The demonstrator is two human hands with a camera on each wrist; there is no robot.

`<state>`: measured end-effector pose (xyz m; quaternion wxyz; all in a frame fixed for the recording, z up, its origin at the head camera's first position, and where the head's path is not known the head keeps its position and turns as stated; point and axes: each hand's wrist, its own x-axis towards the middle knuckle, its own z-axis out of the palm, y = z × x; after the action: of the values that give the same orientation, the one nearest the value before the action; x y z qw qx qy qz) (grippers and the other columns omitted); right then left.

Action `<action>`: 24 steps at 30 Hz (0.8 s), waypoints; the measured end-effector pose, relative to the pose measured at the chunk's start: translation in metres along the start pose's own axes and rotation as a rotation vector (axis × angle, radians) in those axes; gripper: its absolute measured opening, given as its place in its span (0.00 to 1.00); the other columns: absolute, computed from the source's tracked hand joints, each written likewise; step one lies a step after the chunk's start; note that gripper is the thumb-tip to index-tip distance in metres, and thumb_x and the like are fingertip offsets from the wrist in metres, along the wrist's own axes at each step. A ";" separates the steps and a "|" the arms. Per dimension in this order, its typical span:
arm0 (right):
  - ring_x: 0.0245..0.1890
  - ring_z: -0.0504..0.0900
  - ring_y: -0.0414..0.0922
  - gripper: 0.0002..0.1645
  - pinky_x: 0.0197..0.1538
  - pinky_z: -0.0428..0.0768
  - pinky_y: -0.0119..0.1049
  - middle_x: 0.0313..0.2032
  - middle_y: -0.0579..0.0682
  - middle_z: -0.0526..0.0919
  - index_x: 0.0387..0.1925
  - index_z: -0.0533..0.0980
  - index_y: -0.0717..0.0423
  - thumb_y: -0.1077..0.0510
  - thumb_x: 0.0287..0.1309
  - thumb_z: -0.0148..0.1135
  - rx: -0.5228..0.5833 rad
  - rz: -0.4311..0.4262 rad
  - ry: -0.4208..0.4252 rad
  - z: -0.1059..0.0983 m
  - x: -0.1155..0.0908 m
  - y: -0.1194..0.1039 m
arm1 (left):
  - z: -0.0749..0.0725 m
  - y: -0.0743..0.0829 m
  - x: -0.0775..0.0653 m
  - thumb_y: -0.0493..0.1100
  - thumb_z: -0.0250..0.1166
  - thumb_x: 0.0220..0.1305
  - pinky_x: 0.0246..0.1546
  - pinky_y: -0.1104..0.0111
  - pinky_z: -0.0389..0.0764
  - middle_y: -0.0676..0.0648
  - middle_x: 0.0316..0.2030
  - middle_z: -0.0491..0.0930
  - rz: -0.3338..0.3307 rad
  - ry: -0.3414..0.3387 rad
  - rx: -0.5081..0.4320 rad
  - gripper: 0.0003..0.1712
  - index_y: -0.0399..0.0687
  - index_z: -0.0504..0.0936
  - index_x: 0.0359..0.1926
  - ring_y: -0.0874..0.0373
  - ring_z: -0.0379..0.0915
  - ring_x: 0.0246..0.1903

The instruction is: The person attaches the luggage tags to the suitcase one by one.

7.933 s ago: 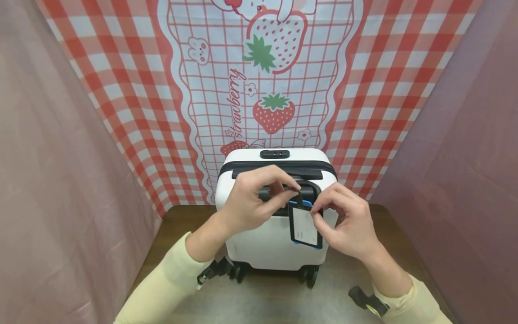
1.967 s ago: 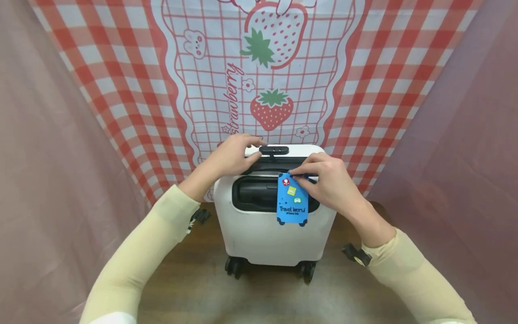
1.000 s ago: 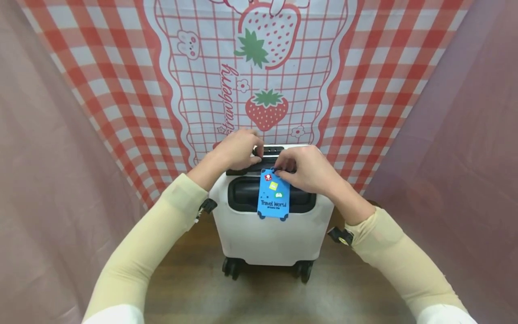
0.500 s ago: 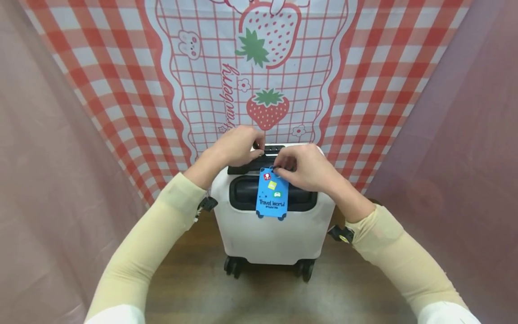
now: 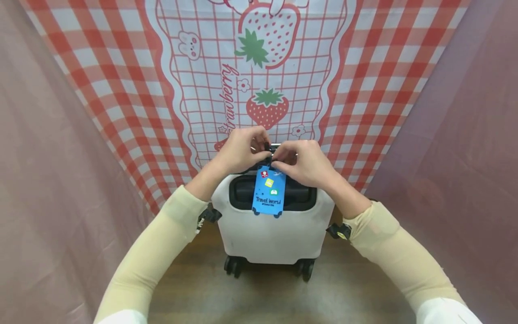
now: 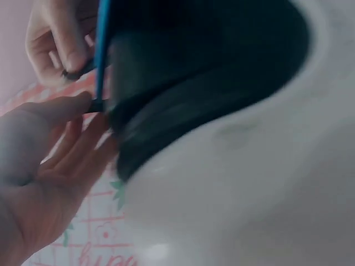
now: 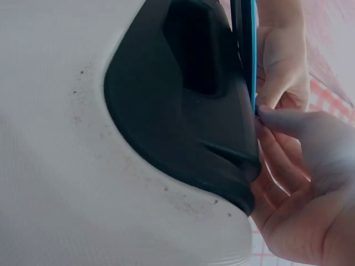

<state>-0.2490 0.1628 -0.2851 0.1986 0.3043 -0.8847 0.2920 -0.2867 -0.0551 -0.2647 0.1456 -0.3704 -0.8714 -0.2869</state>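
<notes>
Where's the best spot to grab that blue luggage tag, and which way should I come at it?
Probably pinch its bottom edge, from the front: the blue tag is thin and flat, hanging with its printed face outward, and its lower end is free, while the left hand and right hand crowd the top.

Both of the person's arms reach forward and in from where I'm standing, left forearm [image 5: 155,249] and right forearm [image 5: 394,254] slanting toward each other in a rough mirror pose. Left hand [image 5: 242,150] sits slightly higher, fingers curled, thumb extended inward, tips pinching; right hand [image 5: 307,164] pinches too, back of hand up, thumb below the bent index finger. Fingertips of the two are just beside each other, wrists lower and well apart.
</notes>
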 end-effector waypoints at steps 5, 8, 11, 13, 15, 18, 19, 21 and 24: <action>0.36 0.89 0.45 0.09 0.45 0.90 0.44 0.39 0.51 0.93 0.44 0.88 0.54 0.56 0.64 0.76 0.048 0.020 0.049 0.005 0.002 0.002 | 0.012 -0.009 -0.007 0.34 0.76 0.64 0.48 0.60 0.91 0.43 0.39 0.88 0.073 0.131 -0.060 0.09 0.40 0.84 0.42 0.52 0.90 0.40; 0.36 0.89 0.44 0.09 0.45 0.90 0.44 0.39 0.51 0.93 0.44 0.88 0.53 0.56 0.65 0.76 0.063 0.026 0.058 0.006 0.002 0.001 | 0.016 -0.012 -0.010 0.33 0.76 0.64 0.49 0.61 0.91 0.43 0.39 0.90 0.102 0.172 -0.052 0.06 0.40 0.86 0.39 0.51 0.91 0.41; 0.36 0.89 0.44 0.08 0.44 0.90 0.43 0.39 0.50 0.93 0.44 0.89 0.53 0.57 0.64 0.76 0.072 0.033 0.068 0.004 0.001 0.000 | 0.019 -0.014 -0.011 0.32 0.76 0.64 0.49 0.62 0.91 0.43 0.39 0.91 0.107 0.192 -0.034 0.03 0.41 0.89 0.38 0.51 0.92 0.42; 0.35 0.90 0.44 0.08 0.44 0.90 0.43 0.39 0.50 0.93 0.44 0.89 0.53 0.57 0.65 0.75 0.077 0.036 0.070 0.004 0.001 0.000 | 0.020 -0.014 -0.011 0.32 0.76 0.63 0.48 0.62 0.91 0.44 0.38 0.92 0.103 0.205 -0.017 0.02 0.42 0.91 0.36 0.52 0.92 0.41; 0.35 0.89 0.44 0.08 0.43 0.89 0.42 0.39 0.50 0.94 0.45 0.89 0.54 0.57 0.66 0.75 0.076 0.039 0.072 0.003 0.001 0.000 | 0.021 -0.013 -0.011 0.32 0.76 0.63 0.49 0.62 0.91 0.44 0.38 0.92 0.104 0.216 -0.001 0.02 0.42 0.92 0.36 0.53 0.92 0.40; 0.35 0.89 0.44 0.09 0.43 0.88 0.41 0.39 0.51 0.93 0.46 0.89 0.54 0.56 0.66 0.74 0.070 0.046 0.074 0.002 0.001 -0.001 | 0.020 -0.012 -0.011 0.32 0.76 0.63 0.50 0.62 0.91 0.44 0.37 0.92 0.102 0.219 0.018 0.02 0.42 0.93 0.36 0.53 0.92 0.40; 0.35 0.88 0.45 0.09 0.43 0.88 0.41 0.39 0.51 0.93 0.46 0.89 0.55 0.56 0.66 0.74 0.067 0.050 0.074 0.002 0.001 -0.001 | 0.021 -0.011 -0.011 0.32 0.76 0.63 0.50 0.62 0.90 0.44 0.37 0.92 0.096 0.217 0.019 0.02 0.42 0.93 0.36 0.53 0.91 0.40; 0.35 0.88 0.45 0.10 0.43 0.89 0.42 0.40 0.52 0.93 0.46 0.89 0.55 0.56 0.66 0.74 0.064 0.058 0.073 0.003 0.001 -0.002 | 0.021 -0.010 -0.011 0.32 0.75 0.64 0.51 0.62 0.90 0.44 0.36 0.92 0.085 0.208 0.023 0.03 0.41 0.94 0.37 0.53 0.91 0.40; 0.35 0.88 0.46 0.10 0.44 0.90 0.44 0.41 0.52 0.93 0.46 0.89 0.55 0.56 0.66 0.74 0.058 0.066 0.070 0.004 0.001 -0.002 | 0.022 -0.011 -0.011 0.32 0.75 0.64 0.51 0.61 0.90 0.44 0.36 0.92 0.075 0.191 0.023 0.02 0.41 0.94 0.37 0.53 0.91 0.40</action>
<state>-0.2487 0.1589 -0.2868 0.2108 0.2703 -0.8780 0.3342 -0.2877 -0.0542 -0.2914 0.2430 -0.3720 -0.8423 -0.3051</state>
